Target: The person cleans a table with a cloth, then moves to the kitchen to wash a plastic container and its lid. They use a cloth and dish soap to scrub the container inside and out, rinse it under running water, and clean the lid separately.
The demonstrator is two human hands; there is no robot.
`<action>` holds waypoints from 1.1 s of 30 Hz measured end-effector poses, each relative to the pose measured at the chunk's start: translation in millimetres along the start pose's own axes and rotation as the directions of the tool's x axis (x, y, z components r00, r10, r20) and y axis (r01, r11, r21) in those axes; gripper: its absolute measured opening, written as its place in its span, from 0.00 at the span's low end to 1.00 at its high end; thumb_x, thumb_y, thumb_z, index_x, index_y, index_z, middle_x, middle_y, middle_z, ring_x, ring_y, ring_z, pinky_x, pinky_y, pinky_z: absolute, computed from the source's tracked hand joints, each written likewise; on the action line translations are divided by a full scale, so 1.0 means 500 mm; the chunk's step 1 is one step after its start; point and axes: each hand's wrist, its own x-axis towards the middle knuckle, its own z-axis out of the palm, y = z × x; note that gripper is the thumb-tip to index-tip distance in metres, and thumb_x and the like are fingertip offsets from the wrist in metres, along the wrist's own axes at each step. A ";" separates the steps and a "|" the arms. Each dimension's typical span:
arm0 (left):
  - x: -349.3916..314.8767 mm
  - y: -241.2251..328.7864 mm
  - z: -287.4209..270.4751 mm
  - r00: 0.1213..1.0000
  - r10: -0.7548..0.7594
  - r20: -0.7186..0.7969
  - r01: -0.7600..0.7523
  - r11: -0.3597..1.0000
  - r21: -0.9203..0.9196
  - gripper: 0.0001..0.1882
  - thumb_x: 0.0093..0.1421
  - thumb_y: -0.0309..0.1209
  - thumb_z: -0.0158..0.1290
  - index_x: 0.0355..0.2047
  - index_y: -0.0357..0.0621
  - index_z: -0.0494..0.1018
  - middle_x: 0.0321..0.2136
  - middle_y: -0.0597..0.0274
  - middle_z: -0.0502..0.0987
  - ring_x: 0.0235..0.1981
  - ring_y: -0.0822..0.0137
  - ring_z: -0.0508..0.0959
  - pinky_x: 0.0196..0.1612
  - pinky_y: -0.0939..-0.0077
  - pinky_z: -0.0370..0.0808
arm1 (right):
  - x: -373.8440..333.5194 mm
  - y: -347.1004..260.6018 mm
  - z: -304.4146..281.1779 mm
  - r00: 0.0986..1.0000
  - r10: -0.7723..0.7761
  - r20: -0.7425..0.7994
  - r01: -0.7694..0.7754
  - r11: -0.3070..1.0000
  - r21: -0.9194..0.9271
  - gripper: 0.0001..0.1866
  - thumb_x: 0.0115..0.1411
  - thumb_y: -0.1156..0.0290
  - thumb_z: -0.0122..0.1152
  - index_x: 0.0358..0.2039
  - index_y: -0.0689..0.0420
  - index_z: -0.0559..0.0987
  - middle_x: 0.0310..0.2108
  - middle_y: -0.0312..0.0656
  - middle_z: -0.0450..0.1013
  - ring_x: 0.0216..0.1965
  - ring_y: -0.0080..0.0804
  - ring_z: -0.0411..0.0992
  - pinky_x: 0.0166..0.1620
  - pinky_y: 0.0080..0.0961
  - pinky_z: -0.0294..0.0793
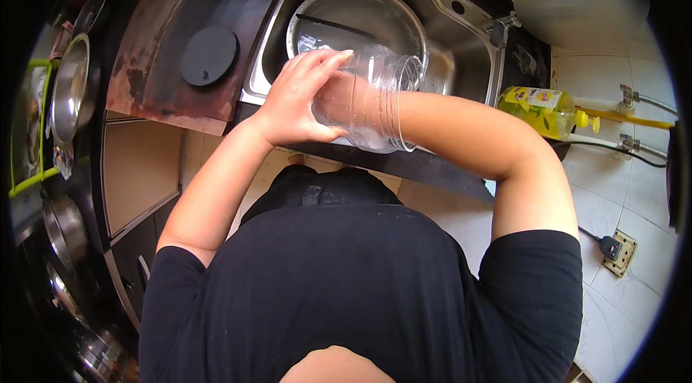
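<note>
Black shirt (339,268) up close, clear jar (369,120) held at the sink (468,44)

Below the camera the shirt fills the lower middle, bare forearms reaching forward from its short sleeves. The left hand (303,95) grips the jar near its closed end, fingers over the top and thumb underneath. The jar is held on its side above the sink's front edge, its ringed mouth facing right. The right forearm (461,131) runs into that mouth; the right hand (353,98) shows only dimly through the clear wall, so whether its fingers are open or curled I cannot tell.

Just beyond the jar, a round metal basin (421,26) sits in the sink, with a long thin dark thing across it. Left of the sink, a round black lid (209,56) rests on the worn brown counter (162,44). A yellow bottle (533,103) is near the sink's right end.
</note>
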 end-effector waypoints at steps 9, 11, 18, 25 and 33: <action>-0.016 0.018 0.008 0.989 0.052 -0.138 -0.045 0.998 0.054 0.47 0.26 0.38 0.64 0.52 0.42 0.62 0.46 0.53 0.66 0.48 0.52 0.66 0.52 0.60 0.61 | -0.022 -0.029 -0.113 0.897 0.376 0.230 -0.170 -0.185 0.968 0.21 0.52 0.61 0.53 0.45 0.58 0.70 0.43 0.46 0.69 0.47 0.38 0.69 0.51 0.37 0.67; -0.006 0.008 -0.010 0.980 0.093 -0.175 -0.076 0.992 0.104 0.45 0.26 0.38 0.63 0.51 0.43 0.63 0.45 0.54 0.66 0.46 0.52 0.66 0.51 0.60 0.62 | -0.009 -0.025 -0.132 0.749 0.245 0.616 0.034 -0.942 0.334 0.20 0.59 0.58 0.46 0.48 0.56 0.68 0.49 0.43 0.66 0.50 0.37 0.67 0.52 0.43 0.66; -0.003 -0.001 -0.012 0.977 0.126 -0.171 -0.096 0.980 0.174 0.46 0.25 0.36 0.64 0.51 0.47 0.63 0.45 0.59 0.66 0.47 0.56 0.66 0.50 0.61 0.62 | -0.080 -0.057 -0.136 0.847 0.415 0.331 0.062 -0.696 0.715 0.20 0.59 0.67 0.48 0.51 0.57 0.65 0.49 0.42 0.65 0.51 0.37 0.66 0.54 0.38 0.65; -0.011 -0.017 0.004 0.942 0.132 -0.308 -0.079 0.980 0.180 0.45 0.28 0.35 0.63 0.52 0.42 0.61 0.46 0.56 0.66 0.48 0.55 0.66 0.51 0.60 0.60 | -0.127 0.012 -0.168 0.822 0.539 0.187 0.490 -0.835 0.252 0.25 0.60 0.62 0.42 0.52 0.69 0.62 0.52 0.55 0.64 0.53 0.45 0.63 0.60 0.39 0.56; -0.014 -0.027 0.043 0.893 0.260 -0.366 -0.156 0.945 0.289 0.45 0.28 0.38 0.65 0.51 0.44 0.62 0.47 0.57 0.66 0.49 0.56 0.65 0.53 0.62 0.60 | -0.130 0.018 -0.164 0.792 0.581 0.186 0.479 -0.782 0.399 0.14 0.53 0.68 0.55 0.39 0.61 0.73 0.35 0.45 0.74 0.37 0.36 0.73 0.43 0.34 0.74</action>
